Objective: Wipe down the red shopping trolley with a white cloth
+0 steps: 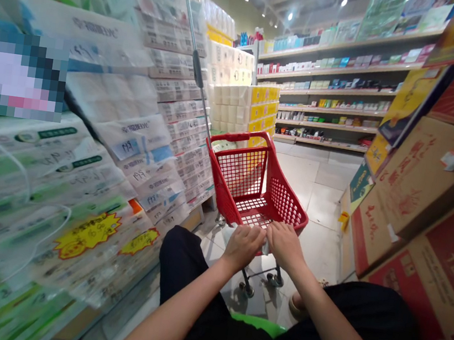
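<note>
A small red plastic shopping cart [277,196] on castor wheels stands on the tiled floor right in front of me, its basket empty. My left hand [243,246] and my right hand [284,244] are side by side at the cart's near rim, fingers curled. A small white thing [266,246] shows between the two hands; I cannot make out what it is. My legs in dark trousers are below, and I appear seated on something green [259,323].
Stacked packs of tissue and toilet paper [132,124] fill the shelves on the left. Brown and red cartons [425,190] are piled on the right. A metal pole [195,48] rises by the cart. Shelves of goods [329,89] line the far end of the aisle.
</note>
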Motion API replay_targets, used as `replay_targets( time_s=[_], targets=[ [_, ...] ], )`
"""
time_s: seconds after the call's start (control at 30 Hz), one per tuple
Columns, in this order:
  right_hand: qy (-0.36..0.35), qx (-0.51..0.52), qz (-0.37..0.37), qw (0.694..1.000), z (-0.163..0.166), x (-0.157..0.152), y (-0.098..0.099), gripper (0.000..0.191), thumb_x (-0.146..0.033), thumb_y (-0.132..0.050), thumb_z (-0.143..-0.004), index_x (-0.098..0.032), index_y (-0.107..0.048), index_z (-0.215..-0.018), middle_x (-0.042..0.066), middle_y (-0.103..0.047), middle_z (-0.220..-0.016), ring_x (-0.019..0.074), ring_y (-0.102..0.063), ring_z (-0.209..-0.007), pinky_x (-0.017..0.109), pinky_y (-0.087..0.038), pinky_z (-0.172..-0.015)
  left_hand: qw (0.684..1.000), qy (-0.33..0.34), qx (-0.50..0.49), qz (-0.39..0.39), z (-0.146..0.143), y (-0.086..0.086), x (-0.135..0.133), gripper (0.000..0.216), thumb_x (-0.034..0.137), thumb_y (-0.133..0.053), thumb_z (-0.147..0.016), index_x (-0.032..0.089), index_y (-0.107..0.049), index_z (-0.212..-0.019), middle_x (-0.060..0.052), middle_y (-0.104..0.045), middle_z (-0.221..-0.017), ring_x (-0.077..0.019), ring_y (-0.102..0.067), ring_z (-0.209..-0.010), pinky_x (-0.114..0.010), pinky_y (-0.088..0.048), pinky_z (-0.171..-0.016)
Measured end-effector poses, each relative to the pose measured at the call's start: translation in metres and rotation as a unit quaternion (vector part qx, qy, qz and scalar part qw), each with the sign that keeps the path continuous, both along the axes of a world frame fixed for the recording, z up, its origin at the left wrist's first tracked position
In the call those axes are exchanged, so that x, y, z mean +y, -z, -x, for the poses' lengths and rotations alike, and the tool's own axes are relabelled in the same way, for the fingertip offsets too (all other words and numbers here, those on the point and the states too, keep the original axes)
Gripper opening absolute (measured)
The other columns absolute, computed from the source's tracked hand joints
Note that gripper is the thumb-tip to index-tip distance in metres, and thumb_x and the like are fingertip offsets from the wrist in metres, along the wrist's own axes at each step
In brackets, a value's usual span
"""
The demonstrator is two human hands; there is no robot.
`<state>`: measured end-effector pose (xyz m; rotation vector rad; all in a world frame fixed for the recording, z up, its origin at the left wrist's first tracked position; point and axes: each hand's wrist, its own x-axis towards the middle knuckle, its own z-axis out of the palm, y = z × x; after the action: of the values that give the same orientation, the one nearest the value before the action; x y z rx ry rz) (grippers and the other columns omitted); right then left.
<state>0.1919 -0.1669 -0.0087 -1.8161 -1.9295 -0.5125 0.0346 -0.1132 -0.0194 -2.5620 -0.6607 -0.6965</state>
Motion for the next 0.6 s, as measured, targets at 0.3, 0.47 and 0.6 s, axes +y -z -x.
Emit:
replay_targets(
  time_s=[0.3, 0.47, 0.6],
  targets=[
    [-0.014, 0.026, -0.002, 1.000, -0.012, -0.003, 0.002, 0.031, -0.024, -0.036, -0.097, -0.020, -0.055, -0.072, 0.002, -0.059, -0.075, 0.0162, -0.050, -0.081, 0.032, -0.029, -0.079, 0.996, 0.081, 0.030, -0.009, 0.019, -0.003, 0.019, 0.030, 0.045, -0.039, -0.098, 0.024, -0.055, -0.113, -0.005, -0.058, -0.103, -0.0190, -0.051, -0.084, -0.033, -0.037, -0.074],
    [-0.015, 0.029, -0.009, 0.999, -0.011, -0.005, 0.005, 0.031, -0.024, -0.037, -0.097, -0.019, -0.055, -0.072, 0.002, -0.059, -0.074, 0.0155, -0.049, -0.078, 0.031, -0.029, -0.078, 0.988, 0.141, 0.035, -0.052, 0.035, 0.002, 0.045, 0.033, 0.052, -0.041, -0.095, 0.027, -0.057, -0.109, -0.004, -0.057, -0.112, -0.0193, -0.050, -0.091, -0.034, -0.037, -0.080],
    [-0.014, 0.032, -0.007, 0.999, -0.014, -0.005, 0.006, 0.032, -0.025, -0.036, -0.097, -0.019, -0.056, -0.073, 0.002, -0.060, -0.076, 0.0154, -0.050, -0.079, 0.030, -0.029, -0.079, 0.983, 0.164, 0.052, -0.061, 0.042, 0.002, 0.066, 0.035, 0.053, -0.037, -0.096, 0.029, -0.057, -0.112, -0.004, -0.055, -0.120, -0.0195, -0.049, -0.098, -0.035, -0.037, -0.086]
  ],
)
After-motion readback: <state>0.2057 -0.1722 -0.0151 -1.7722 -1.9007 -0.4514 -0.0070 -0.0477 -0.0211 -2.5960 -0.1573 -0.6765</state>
